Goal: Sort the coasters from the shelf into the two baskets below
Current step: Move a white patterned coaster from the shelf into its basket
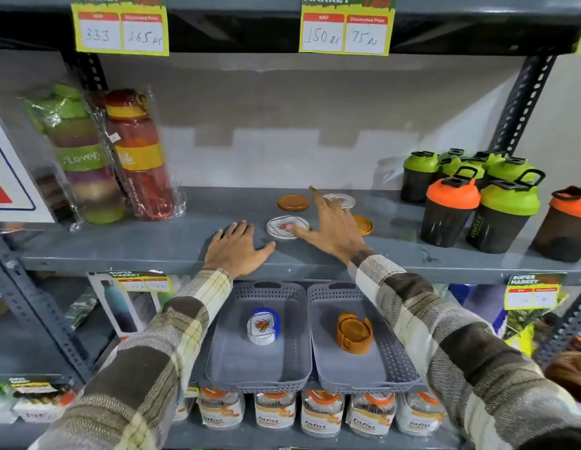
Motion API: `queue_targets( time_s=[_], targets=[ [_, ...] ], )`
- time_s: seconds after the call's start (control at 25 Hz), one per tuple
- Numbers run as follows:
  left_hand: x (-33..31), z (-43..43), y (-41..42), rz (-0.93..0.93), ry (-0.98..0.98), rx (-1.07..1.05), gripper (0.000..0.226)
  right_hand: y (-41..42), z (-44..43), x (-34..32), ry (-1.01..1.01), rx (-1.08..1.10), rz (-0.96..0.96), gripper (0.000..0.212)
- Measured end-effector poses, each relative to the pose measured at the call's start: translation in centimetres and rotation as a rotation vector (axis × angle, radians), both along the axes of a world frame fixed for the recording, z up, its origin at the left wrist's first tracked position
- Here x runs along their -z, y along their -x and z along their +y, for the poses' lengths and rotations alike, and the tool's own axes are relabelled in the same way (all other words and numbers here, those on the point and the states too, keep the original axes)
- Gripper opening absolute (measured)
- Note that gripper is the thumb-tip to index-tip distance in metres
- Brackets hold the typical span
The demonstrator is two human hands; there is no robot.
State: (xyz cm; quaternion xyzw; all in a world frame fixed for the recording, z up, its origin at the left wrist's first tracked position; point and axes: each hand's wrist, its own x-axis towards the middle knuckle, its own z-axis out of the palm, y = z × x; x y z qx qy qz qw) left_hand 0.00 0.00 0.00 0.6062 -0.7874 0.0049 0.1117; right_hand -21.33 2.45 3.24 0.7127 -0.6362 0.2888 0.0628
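Observation:
Several round coasters lie on the grey shelf (pixel 152 245): a white floral coaster (pixel 281 226) near the front, an orange coaster (pixel 293 202) behind it, another white floral coaster (pixel 342 200) at the back and an orange coaster (pixel 363 225) half hidden by my right hand. My right hand (pixel 334 227) is spread flat, its thumb tip on the near white coaster. Flat on the shelf to the left rests my left hand (pixel 238 246), holding nothing. Below, the left grey basket (pixel 237 362) holds white floral coasters in a blue holder (pixel 263 325). The right grey basket (pixel 393 358) holds an orange coaster set (pixel 354 332).
Wrapped bottles (pixel 136 157) stand at the shelf's left. Shaker bottles with green and orange lids (pixel 477 203) crowd its right. Jars (pixel 276 410) sit under the baskets. Price tags (pixel 347 27) hang from the shelf above. Slotted metal uprights frame both sides.

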Motion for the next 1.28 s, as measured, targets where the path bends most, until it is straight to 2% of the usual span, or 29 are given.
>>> queue_targets(
  time_s=[0.12,0.24,0.44,0.72,1.0,1.28],
  targets=[
    [0.2,-0.3,-0.1,-0.049,-0.037,0.012,0.092,-1.6,-1.3,0.8,-0.135,-0.053,-0.016,0.107],
    [0.3,-0.7,-0.1,-0.06,-0.055,0.008,0.094,-1.9,-2.9,1.7,-0.247,-0.057,-0.023,0.105],
    [0.4,-0.9,-0.2,-0.068,-0.076,-0.003,0.095,-1.3,-4.0,2.3,-0.209,-0.103,-0.121,0.099],
    [0.4,-0.7,-0.1,-0.055,-0.075,-0.014,0.092,-0.5,-2.3,1.2,0.015,-0.148,-0.3,0.102],
    [0.5,-0.8,-0.3,-0.036,-0.05,0.002,0.091,1.7,2.0,-3.1,0.292,-0.174,-0.247,0.111],
    [0.4,-0.9,-0.2,-0.055,-0.067,-0.001,0.086,1.2,8.8,-6.8,0.546,-0.276,-0.249,0.11]
  ],
)
